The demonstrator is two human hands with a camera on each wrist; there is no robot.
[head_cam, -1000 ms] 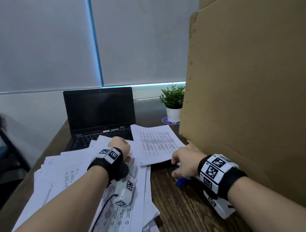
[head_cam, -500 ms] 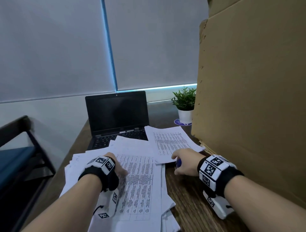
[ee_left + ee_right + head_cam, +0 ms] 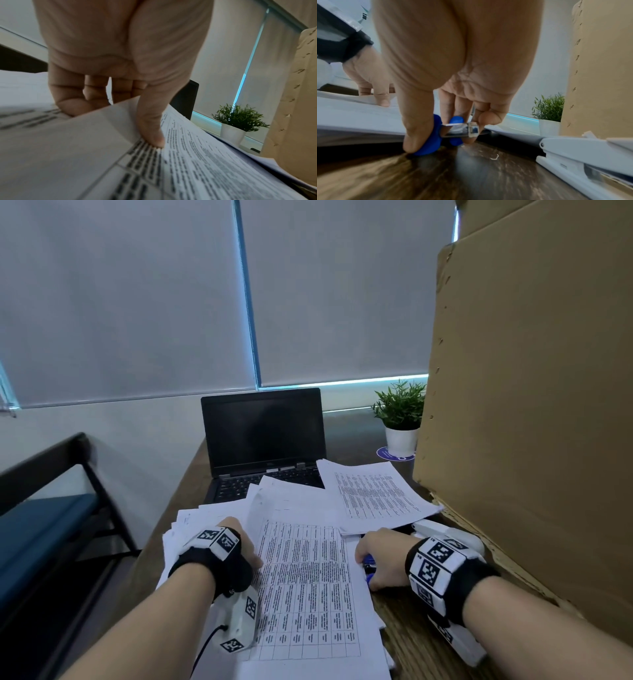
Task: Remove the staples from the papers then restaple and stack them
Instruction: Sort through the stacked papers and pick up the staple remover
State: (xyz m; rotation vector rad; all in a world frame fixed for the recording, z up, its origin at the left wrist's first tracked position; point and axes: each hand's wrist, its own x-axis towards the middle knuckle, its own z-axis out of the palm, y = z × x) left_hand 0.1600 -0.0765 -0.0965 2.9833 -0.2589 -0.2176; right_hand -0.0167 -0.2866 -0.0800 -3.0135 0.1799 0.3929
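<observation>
Under left hand [image 3: 239, 546] papers [image 3: 308, 577], right hand [image 3: 383, 559] gripping staple remover [image 3: 435, 136]

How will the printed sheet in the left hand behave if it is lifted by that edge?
The sheet is thin and already curls where the left hand pinches it, so it will probably flop and bend. It looks light. Lying on loose papers, it may slide or drag the ones beneath.

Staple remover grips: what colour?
Blue, on the staple remover pinched by the right hand; right wrist view.
</observation>
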